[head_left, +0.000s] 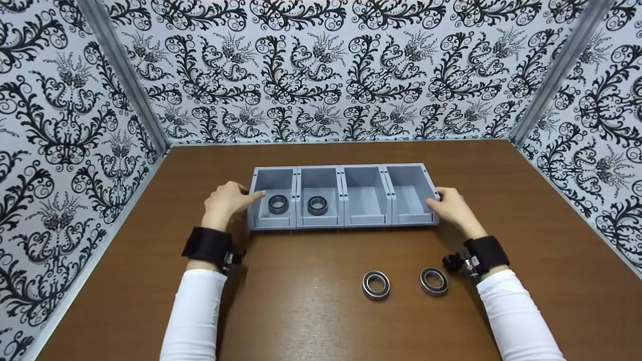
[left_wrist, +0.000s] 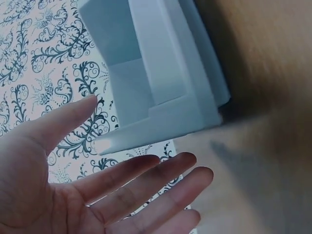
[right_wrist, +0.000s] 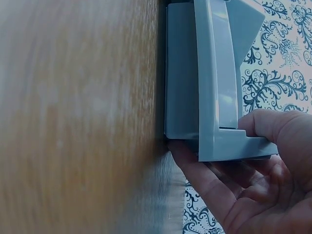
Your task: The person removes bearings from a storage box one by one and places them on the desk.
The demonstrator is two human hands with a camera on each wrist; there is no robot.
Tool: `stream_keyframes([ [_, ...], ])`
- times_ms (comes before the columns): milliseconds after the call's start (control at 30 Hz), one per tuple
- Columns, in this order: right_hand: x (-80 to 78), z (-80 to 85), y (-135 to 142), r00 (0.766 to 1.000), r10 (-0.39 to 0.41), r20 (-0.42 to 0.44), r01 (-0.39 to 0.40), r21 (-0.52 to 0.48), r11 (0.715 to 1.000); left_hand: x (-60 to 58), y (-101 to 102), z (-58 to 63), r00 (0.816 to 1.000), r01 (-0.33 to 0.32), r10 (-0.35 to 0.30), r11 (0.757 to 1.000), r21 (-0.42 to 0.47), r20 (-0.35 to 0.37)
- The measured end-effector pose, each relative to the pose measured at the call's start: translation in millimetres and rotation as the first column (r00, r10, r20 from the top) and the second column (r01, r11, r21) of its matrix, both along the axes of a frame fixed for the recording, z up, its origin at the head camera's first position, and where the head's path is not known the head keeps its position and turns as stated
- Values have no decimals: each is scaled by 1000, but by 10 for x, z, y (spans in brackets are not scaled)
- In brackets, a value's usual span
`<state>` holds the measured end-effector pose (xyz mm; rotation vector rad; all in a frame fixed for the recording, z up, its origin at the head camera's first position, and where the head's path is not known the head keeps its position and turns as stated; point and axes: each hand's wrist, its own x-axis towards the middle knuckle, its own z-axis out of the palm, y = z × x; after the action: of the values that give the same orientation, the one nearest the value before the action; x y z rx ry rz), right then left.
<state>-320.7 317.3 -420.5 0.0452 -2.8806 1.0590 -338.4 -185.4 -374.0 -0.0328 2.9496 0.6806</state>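
Note:
A grey four-compartment parts bin (head_left: pixel 367 205) stands on the table. One ball bearing (head_left: pixel 278 204) lies in its leftmost compartment, and another bearing (head_left: pixel 317 205) in the compartment beside that. At the bin's left end is my left hand (head_left: pixel 228 203), thumb over the rim; in the left wrist view its fingers (left_wrist: pixel 146 195) are extended along the outside of the end wall, with a gap to it. My right hand (head_left: pixel 454 208) grips the right end, thumb (right_wrist: pixel 265 122) inside the wall and fingers on the outside, one reaching near the bottom edge.
Two more ball bearings, one (head_left: pixel 376 285) nearer the middle and one (head_left: pixel 434 281) by the right wrist, lie on the brown table (head_left: pixel 301 311) in front of the bin. Patterned walls (head_left: pixel 321 75) enclose the table at the back and both sides.

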Motion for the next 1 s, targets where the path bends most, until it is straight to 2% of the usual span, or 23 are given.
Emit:
stream_keyframes([
  [233,-8,-15,2,1000,8,6,-8,-5,1000,47,-9,85,1000,-8,7,999,-36,-27],
  [500,-4,-4,6,1000,9,-6,-9,7,1000,111,3,203,994,-13,7,998,-53,-109],
  [800,10,4,6,1000,21,9,-21,-18,1000,160,38,293,987,31,-46,995,-96,-155],
  [1000,5,-2,5,1000,16,21,-15,-21,1000,202,96,377,977,78,-103,988,-137,-188],
])
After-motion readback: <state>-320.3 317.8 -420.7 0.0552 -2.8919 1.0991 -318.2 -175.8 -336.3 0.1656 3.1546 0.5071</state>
